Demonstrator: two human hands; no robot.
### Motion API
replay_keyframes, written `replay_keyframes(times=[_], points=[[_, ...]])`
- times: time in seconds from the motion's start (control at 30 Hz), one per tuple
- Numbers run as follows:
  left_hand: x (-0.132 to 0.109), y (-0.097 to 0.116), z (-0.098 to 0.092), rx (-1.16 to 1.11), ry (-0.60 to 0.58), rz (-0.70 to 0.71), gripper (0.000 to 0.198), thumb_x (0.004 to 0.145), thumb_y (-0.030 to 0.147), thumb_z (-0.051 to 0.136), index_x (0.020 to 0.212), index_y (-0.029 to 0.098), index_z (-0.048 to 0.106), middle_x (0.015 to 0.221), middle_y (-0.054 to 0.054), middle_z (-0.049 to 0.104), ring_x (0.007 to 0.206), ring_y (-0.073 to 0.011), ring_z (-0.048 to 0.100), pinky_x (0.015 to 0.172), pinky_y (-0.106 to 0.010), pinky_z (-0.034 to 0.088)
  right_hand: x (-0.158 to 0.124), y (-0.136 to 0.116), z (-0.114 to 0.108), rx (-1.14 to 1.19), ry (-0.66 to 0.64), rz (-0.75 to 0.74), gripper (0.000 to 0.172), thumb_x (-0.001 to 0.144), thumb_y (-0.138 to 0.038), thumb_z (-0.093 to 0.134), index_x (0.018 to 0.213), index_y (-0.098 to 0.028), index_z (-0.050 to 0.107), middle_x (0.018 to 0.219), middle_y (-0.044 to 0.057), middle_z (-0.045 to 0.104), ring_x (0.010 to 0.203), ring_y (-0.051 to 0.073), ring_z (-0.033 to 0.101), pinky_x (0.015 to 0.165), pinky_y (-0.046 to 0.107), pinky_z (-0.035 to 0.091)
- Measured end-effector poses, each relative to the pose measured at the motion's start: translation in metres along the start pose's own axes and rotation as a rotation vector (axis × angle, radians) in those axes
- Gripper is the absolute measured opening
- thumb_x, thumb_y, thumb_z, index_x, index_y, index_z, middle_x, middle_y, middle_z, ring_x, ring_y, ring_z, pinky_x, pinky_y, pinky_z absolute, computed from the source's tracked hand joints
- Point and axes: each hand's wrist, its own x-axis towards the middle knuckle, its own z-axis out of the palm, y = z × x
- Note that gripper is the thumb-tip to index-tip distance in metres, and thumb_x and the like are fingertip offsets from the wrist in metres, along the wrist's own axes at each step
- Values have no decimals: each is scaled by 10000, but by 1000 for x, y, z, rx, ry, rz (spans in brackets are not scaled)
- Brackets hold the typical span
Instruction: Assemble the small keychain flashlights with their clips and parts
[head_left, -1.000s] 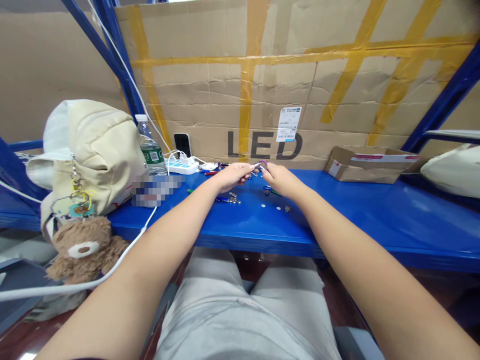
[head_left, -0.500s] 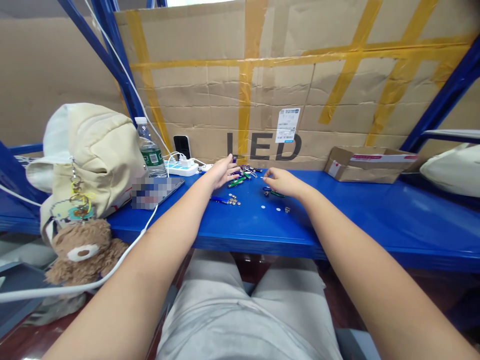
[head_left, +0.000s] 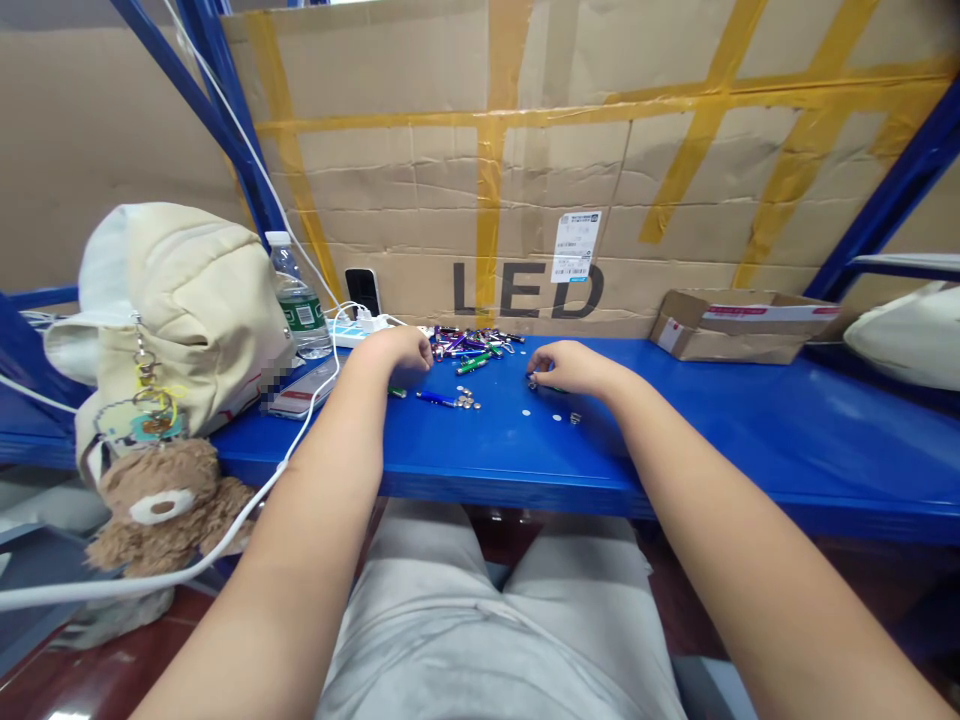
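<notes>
My left hand (head_left: 403, 352) is over the left of the work area with its fingers curled in. What they hold, if anything, is hidden. A green tube end (head_left: 397, 393) shows just below it. My right hand (head_left: 566, 366) has its thumb and fingers pinched together at a tiny metallic part (head_left: 532, 383); the grip itself is too small to make out. Between the hands lie a blue pen-like tube (head_left: 436, 399), several small round metal cells (head_left: 466, 400) and a green tube (head_left: 474, 363). Behind them is a pile of colourful slim tubes with metal clips (head_left: 469, 343).
Two white discs, one of them nearer (head_left: 556, 418), and a small metal piece (head_left: 575, 418) lie on the blue table (head_left: 712, 430). An open carton (head_left: 739, 340) is at right. At left are a backpack (head_left: 187, 300), water bottle (head_left: 301, 305), phone (head_left: 300, 390) and white cable (head_left: 281, 470).
My left hand has moved left and towards me, away from the pile, and its spread fingers have curled. My right hand has dipped slightly, its fingertips now down at the small part.
</notes>
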Motion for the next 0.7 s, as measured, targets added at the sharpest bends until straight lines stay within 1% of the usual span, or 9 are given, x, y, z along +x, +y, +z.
replay_keyframes(times=[0.03,0.1,0.17,0.23,0.3,0.37,0.53,0.6,0.7], points=[[-4,3,-2,-10,-53,20,129,527,180,707,646,230,717,705,7,689,666,-141,549,648,-204,378,0,0,0,3,-11,1,195,714,-204,609,883,-205,705,884,30,697,776,176,621,654,250,449],[-11,10,-4,-37,-183,118,215,500,248,759,713,253,733,778,12,704,712,-147,564,646,-195,382,-1,-1,0,8,-43,-3,214,710,-192,608,896,-210,713,883,30,702,767,180,626,650,257,456],[-15,17,-2,-46,-282,171,299,450,280,795,743,264,736,795,14,708,714,-146,568,632,-189,384,-2,-2,0,4,-75,-9,221,712,-171,598,894,-213,717,879,29,708,763,182,632,659,265,461],[-15,22,2,-6,-322,150,301,419,295,810,706,256,730,746,8,702,670,-145,560,594,-193,377,-2,-3,0,-6,-103,-13,214,722,-155,587,883,-211,718,884,30,715,775,187,639,681,273,466],[-13,24,7,31,-335,151,253,444,318,798,674,247,723,699,4,690,641,-147,551,566,-200,365,-2,-3,1,-13,-119,-12,198,728,-144,585,861,-207,718,892,34,721,785,191,645,693,279,471],[-11,24,10,46,-300,183,203,503,350,768,661,234,717,684,-3,682,633,-147,547,555,-206,352,-1,-3,2,-16,-120,-11,172,730,-142,593,831,-205,717,905,40,724,792,195,650,698,280,474],[-8,29,12,85,-41,206,208,650,389,656,725,198,692,726,-18,677,641,-140,543,578,-226,344,-1,-3,2,-32,-128,-25,149,750,-164,593,834,-198,711,916,38,723,810,185,650,711,266,473],[-8,35,14,76,11,254,243,699,398,602,791,186,675,764,-23,679,670,-144,557,598,-235,360,-1,-5,1,-32,-134,-22,165,755,-170,589,867,-186,709,925,37,721,816,177,646,714,256,467],[-5,43,19,-40,68,319,287,727,395,566,893,171,632,839,-29,684,727,-147,587,625,-237,394,-2,-7,-2,-15,-136,-14,187,768,-177,575,902,-178,705,931,33,718,817,165,643,704,233,459]])
